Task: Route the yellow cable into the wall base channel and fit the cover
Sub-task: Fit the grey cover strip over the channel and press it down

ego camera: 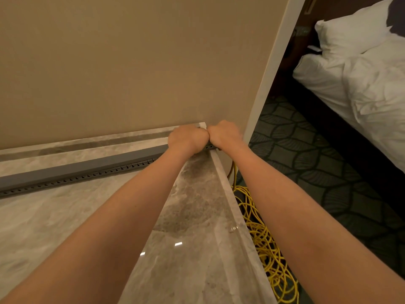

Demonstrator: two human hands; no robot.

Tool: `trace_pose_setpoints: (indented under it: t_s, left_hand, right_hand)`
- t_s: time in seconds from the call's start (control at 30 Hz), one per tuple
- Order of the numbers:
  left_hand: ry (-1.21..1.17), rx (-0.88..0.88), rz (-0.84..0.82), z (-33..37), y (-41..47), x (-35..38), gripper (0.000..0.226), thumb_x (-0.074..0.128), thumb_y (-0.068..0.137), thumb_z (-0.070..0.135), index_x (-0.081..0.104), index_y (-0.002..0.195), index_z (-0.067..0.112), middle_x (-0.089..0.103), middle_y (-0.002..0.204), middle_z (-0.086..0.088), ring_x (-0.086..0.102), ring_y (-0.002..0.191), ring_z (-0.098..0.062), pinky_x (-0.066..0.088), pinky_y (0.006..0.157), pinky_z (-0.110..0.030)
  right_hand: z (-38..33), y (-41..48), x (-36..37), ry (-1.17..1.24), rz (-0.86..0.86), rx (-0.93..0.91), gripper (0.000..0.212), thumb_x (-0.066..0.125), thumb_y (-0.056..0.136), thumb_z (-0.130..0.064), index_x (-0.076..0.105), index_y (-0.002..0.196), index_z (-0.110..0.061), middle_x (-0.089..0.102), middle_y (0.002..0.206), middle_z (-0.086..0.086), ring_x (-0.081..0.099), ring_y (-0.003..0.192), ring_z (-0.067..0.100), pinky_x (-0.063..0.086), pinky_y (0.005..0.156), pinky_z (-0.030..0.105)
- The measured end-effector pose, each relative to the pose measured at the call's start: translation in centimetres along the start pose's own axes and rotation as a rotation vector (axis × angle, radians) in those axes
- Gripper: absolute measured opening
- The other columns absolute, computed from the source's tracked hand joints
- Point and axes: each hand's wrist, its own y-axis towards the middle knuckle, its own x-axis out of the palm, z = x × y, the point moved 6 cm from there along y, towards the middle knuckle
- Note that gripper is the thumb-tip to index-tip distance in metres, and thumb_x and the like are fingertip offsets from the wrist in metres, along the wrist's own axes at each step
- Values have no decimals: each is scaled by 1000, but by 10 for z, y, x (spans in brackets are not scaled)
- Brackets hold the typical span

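Both fists, left hand [187, 138] and right hand [223, 133], touch, each grip curled closed on the grey channel [87, 167] end; cable [263, 233] lies coiled nearby.

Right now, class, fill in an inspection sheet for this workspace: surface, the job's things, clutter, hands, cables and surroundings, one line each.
Surface: glossy marble floor with a raised marble edge strip along its right side.
Job's things: grey channel runs along the wall base, with a row of small slots on its lower edge; whether the cover is fitted cannot be told.
Clutter: nothing seen.
Hands: left hand and right hand, both fisted, knuckles touching, pressed at the channel's right end by the wall corner; fingers hidden.
Cables: yellow cable lies in a loose tangle on the carpet beside the marble edge, one strand rising toward the corner.
Surroundings: beige wall, patterned dark carpet, bed with white bedding.
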Motion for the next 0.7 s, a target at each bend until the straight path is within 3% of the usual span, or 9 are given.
trace_pose_setpoints:
  t_s: [0.13, 0.23, 0.33, 0.4, 0.5, 0.53, 0.6, 0.63, 0.7]
  left_hand:
    - [-35, -40, 43, -1, -4, -2, 38, 28, 93, 17, 65, 99, 9, 65, 114, -15, 58, 95, -31, 34, 70, -30]
    - [-59, -74, 38, 0, -8, -8, 40, 30, 94, 25, 65, 100, 7, 65, 112, -15, 59, 101, -31, 36, 71, -30]
    - [-54, -40, -57, 2, -7, -13, 39, 29, 95, 25, 62, 107, 7, 62, 118, -15, 57, 101, -30, 36, 74, -31]
    - [-82, -17, -123, 1, -4, -14, 41, 26, 97, 25, 59, 113, 7, 58, 124, -17, 55, 103, -32, 39, 79, -33]
    - [-90, 4, -149, -4, -4, -18, 45, 22, 98, 30, 54, 121, 8, 53, 132, -19, 53, 112, -33, 39, 87, -34]
    - [-98, 7, -160, -7, -5, -19, 45, 22, 98, 30, 55, 120, 7, 54, 131, -19, 54, 109, -33, 40, 88, -34]
    - [-101, 16, -211, -10, -6, -16, 43, 21, 99, 25, 57, 109, 6, 60, 122, -20, 58, 87, -28, 43, 87, -34]
    - [-104, 22, -230, -11, -6, -14, 41, 20, 99, 23, 57, 103, 6, 63, 117, -21, 58, 77, -25, 44, 84, -34]
    - [-94, 28, -208, -12, -6, -14, 41, 22, 97, 25, 58, 105, 6, 62, 116, -19, 58, 83, -28, 43, 81, -33]
  right_hand:
    - [-1, -4, -2, 13, -23, 10, 35, 45, 85, -24, 68, 99, -1, 67, 107, 18, 63, 99, 34, 45, 73, 32]
    - [-4, -5, -1, 25, -95, -2, 25, 45, 85, -22, 62, 77, -5, 65, 93, 21, 63, 74, 31, 45, 63, 30]
    - [-10, -8, -1, 55, -248, 7, 28, 35, 96, -25, 54, 91, -6, 62, 105, 24, 54, 56, 24, 43, 47, 25]
    - [-13, -13, -6, 96, -299, 16, 29, 25, 101, -26, 48, 103, -7, 57, 107, 22, 54, 63, 23, 42, 50, 23]
    - [-17, -16, -17, 80, -246, -10, 40, 20, 103, -22, 50, 120, -1, 52, 128, 23, 56, 110, 34, 45, 89, 33]
    - [-16, -16, -17, 58, -236, -11, 37, 22, 103, -21, 52, 114, -2, 53, 127, 23, 56, 109, 33, 45, 89, 33]
    - [-14, -15, -16, 48, -231, -5, 32, 26, 101, -20, 50, 86, -5, 57, 100, 20, 59, 75, 25, 48, 59, 25]
    - [-11, -13, -14, 52, -229, 9, 34, 27, 100, -18, 46, 74, -7, 54, 86, 15, 52, 61, 19, 41, 47, 21]
    - [-12, -11, -12, 74, -219, 19, 37, 26, 100, -13, 37, 64, -11, 49, 80, 12, 43, 56, 15, 36, 48, 23]
